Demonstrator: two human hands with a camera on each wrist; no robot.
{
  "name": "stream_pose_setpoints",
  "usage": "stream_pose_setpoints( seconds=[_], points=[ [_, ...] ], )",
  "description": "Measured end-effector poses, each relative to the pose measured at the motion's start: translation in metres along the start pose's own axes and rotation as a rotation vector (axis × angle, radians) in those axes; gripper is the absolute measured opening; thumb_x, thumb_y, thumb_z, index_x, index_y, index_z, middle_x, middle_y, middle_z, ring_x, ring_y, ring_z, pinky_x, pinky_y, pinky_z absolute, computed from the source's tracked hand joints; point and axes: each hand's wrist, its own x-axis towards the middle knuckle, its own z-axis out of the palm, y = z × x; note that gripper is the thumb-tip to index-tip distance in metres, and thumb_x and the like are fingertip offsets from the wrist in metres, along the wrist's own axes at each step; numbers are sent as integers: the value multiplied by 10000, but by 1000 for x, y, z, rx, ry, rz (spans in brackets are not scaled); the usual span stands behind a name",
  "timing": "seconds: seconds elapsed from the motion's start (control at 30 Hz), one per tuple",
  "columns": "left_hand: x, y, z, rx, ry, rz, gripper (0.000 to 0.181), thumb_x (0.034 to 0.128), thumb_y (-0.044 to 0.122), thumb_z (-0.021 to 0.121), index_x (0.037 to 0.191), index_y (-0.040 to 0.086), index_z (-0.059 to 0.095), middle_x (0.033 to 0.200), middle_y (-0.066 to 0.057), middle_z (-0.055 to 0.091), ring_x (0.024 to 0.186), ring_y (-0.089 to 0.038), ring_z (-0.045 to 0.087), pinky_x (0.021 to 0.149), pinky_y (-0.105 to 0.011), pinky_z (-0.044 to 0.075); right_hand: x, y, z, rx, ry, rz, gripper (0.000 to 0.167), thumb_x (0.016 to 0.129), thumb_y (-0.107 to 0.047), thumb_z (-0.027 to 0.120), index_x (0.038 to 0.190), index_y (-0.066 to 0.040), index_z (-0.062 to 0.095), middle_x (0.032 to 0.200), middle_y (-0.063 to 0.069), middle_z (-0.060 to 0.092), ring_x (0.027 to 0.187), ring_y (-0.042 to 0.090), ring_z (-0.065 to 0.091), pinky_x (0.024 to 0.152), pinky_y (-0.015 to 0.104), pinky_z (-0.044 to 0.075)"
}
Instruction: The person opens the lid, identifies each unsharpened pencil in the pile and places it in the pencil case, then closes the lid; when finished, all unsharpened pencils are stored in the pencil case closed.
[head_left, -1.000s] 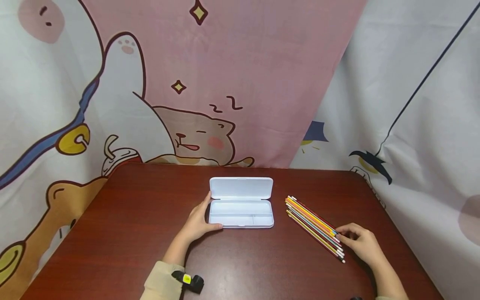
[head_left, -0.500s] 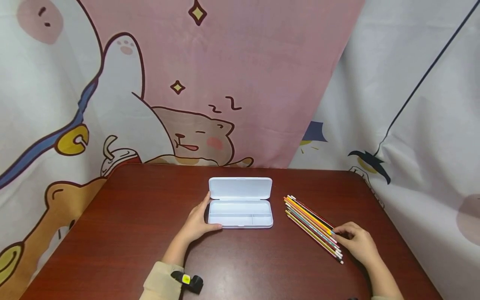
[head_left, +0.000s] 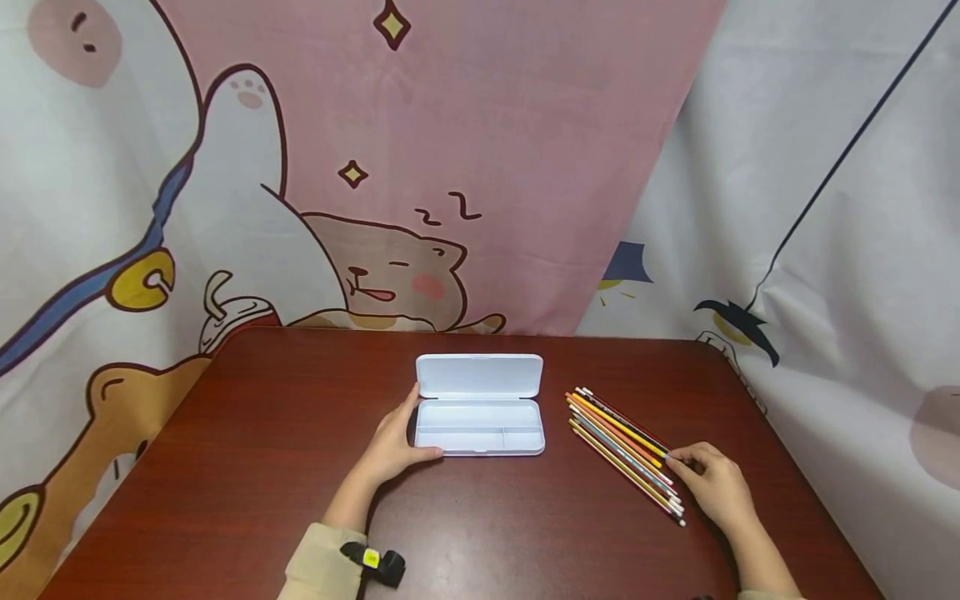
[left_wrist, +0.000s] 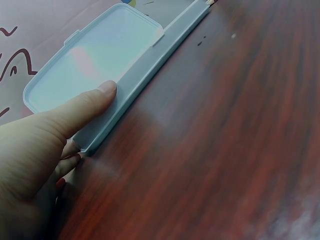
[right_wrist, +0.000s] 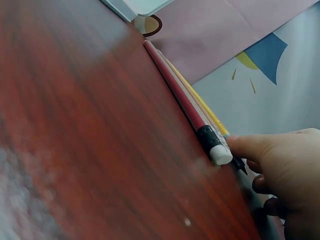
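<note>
A white pencil case (head_left: 480, 414) lies on the table with its lid raised at the back and its compartments bare. My left hand (head_left: 393, 437) holds the case by its left end, the thumb on the front edge; in the left wrist view, that thumb (left_wrist: 90, 107) presses on the rim. To the right, a bundle of pencils (head_left: 626, 465) lies slantwise. My right hand (head_left: 716, 483) pinches the near end of a yellow pencil (head_left: 626, 427) at the bundle's upper side. In the right wrist view, a red pencil (right_wrist: 177, 87) with a white eraser lies closest to the camera.
The brown wooden table (head_left: 300, 400) carries the case and pencils. Behind it hangs a curtain (head_left: 562, 167) with cartoon animals. A black strap with a small device (head_left: 378, 565) sits on the left wrist.
My right hand has shifted slightly left and up, and the yellow pencil now stands out from its neighbours. My left hand stays on the pencil case. The head view has moved a little.
</note>
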Motion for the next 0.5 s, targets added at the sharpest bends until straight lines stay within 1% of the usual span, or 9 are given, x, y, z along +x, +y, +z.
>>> stream_pose_setpoints(
  seconds=[0.2,0.5],
  points=[
    [0,-1,0,-2,-5,-1,1195,635,362,895,1545,121,160,1395,-102,500,1316,-366,364,1059,-541,264,0,-1,0,1,67,-11,57,854,-163,736,860,-106,733,830,-25,597,681,80,453,552,265,382],
    [1,-3,0,3,-5,0,1192,636,362,894,1545,122,160,1388,-96,505,1304,-368,378,1052,-541,272,-1,-2,0,8,119,-15,48,869,-126,714,892,-84,718,870,10,598,706,91,479,578,259,393]
  ],
)
